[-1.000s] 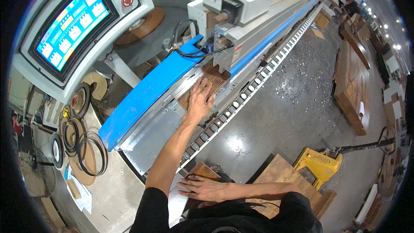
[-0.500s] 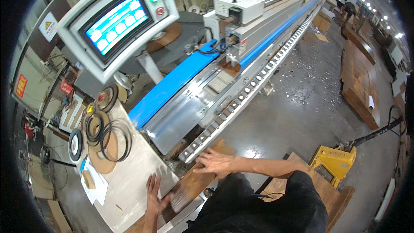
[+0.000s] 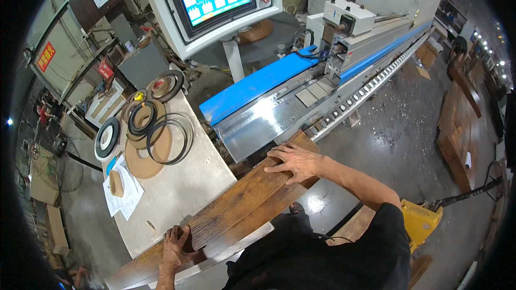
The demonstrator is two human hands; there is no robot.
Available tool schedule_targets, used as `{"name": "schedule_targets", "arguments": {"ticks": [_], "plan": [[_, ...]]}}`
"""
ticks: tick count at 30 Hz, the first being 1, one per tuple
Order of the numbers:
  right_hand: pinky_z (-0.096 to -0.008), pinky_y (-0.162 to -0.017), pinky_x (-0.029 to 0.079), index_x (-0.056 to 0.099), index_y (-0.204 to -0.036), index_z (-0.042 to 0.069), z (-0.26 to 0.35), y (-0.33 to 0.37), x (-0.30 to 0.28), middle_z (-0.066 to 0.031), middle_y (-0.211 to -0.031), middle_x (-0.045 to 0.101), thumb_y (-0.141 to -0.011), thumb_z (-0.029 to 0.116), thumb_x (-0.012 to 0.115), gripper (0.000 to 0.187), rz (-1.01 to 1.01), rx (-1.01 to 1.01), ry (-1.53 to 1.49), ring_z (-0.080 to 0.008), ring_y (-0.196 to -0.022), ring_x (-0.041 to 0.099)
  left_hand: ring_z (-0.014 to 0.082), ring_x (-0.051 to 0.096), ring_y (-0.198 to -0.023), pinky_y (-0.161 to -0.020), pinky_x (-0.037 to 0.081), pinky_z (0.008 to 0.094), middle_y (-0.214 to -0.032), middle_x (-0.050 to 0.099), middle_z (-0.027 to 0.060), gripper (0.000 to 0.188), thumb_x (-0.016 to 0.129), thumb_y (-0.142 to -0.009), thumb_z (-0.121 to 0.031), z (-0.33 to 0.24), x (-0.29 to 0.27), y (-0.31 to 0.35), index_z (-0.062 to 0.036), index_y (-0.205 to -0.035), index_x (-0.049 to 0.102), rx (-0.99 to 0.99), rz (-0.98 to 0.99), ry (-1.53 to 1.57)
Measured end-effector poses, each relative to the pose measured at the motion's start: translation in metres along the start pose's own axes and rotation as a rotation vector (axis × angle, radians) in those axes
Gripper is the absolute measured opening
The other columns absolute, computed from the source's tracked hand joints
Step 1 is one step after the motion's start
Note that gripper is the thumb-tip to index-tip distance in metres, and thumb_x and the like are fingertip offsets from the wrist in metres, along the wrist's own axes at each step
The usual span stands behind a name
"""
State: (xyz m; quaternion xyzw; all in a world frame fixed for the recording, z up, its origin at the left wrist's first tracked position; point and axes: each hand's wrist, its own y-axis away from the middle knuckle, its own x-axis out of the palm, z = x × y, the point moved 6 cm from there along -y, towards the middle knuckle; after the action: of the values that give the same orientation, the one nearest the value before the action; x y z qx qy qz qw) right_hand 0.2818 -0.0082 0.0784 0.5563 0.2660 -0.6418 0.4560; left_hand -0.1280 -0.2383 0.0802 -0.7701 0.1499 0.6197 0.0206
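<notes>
A long brown wood-grain board (image 3: 231, 208) lies diagonally across the front of the pale worktable, its far end near the machine's metal bed (image 3: 258, 121). A lengthwise step or seam runs along it; whether this is one board or two stacked, I cannot tell. My left hand (image 3: 173, 248) is closed at the lower-left part of the board, fingers bent over its surface. Farther along, my right hand (image 3: 298, 164) rests on top near the far end, fingers spread. Beside the bed runs a chain-like conveyor track (image 3: 355, 99).
The worktable (image 3: 188, 193) bears rolls of edging tape (image 3: 158, 137), papers (image 3: 126, 196) and a small wooden block (image 3: 116, 183). A control screen (image 3: 217, 0) stands beyond. Right of me are a yellow pallet jack (image 3: 422, 223) and stacked brown panels (image 3: 457, 134).
My view has turned left, and more of the board shows. My left hand has gone from spread fingers beside the board to bent fingers on it. My right hand stays on the board.
</notes>
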Motion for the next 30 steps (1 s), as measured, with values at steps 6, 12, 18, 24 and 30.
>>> {"name": "schedule_targets", "arguments": {"ticks": [6, 12, 18, 24, 30], "plan": [[-0.0515, -0.124, 0.024, 0.039, -0.154, 0.037, -0.064, 0.002, -0.027, -0.0144, -0.165, 0.023, -0.084, 0.037, 0.077, 0.080, -0.024, 0.133, 0.062, -0.0353, -0.153, 0.022, 0.0398, 0.052, -0.110, -0.096, 0.043, 0.0514, -0.124, 0.052, 0.0198, 0.099, 0.094, -0.047, -0.025, -0.019, -0.042, -0.071, -0.0068, -0.138, 0.059, 0.076, -0.063, -0.019], [-0.0500, -0.118, 0.038, 0.036, -0.156, 0.034, -0.144, -0.005, -0.024, -0.0146, -0.165, 0.025, -0.087, 0.029, 0.076, 0.080, 0.012, 0.313, 0.130, -0.0363, -0.149, 0.030, 0.0378, 0.050, -0.114, -0.100, 0.041, 0.0485, -0.128, 0.051, 0.0178, 0.100, 0.091, -0.052, -0.029, -0.009, -0.034, -0.175, -0.0167, -0.144, 0.055, 0.105, -0.040, -0.040], [-0.0495, -0.119, 0.036, 0.037, -0.156, 0.026, -0.204, -0.022, -0.027, -0.0219, -0.162, 0.028, -0.087, 0.021, 0.076, 0.079, 0.019, 0.332, 0.118, -0.0395, -0.149, 0.030, 0.0402, 0.048, -0.118, -0.105, 0.038, 0.0492, -0.132, 0.049, 0.0203, 0.101, 0.091, -0.055, -0.032, 0.003, -0.015, -0.247, -0.0190, -0.148, 0.050, 0.079, 0.009, -0.015], [-0.0427, -0.125, 0.027, 0.026, -0.159, 0.012, -0.241, -0.037, -0.015, -0.0206, -0.166, 0.018, -0.094, 0.026, 0.068, 0.079, 0.246, 0.363, 0.151, -0.0373, -0.152, 0.022, 0.0424, 0.048, -0.121, -0.108, 0.037, 0.0498, -0.138, 0.047, 0.0242, 0.100, 0.090, -0.058, -0.033, 0.008, 0.002, -0.288, -0.0182, -0.148, 0.050, 0.104, 0.038, 0.018], [-0.0435, -0.124, 0.028, 0.022, -0.160, 0.010, -0.241, -0.043, -0.017, -0.0206, -0.167, 0.013, -0.095, 0.030, 0.067, 0.081, 0.391, 0.403, 0.177, -0.0375, -0.153, 0.018, 0.0418, 0.033, -0.145, -0.115, 0.029, 0.0587, -0.157, 0.036, 0.0223, 0.080, 0.085, -0.074, -0.025, -0.035, -0.021, -0.287, -0.0083, -0.145, 0.052, 0.248, -0.076, -0.070]]}}
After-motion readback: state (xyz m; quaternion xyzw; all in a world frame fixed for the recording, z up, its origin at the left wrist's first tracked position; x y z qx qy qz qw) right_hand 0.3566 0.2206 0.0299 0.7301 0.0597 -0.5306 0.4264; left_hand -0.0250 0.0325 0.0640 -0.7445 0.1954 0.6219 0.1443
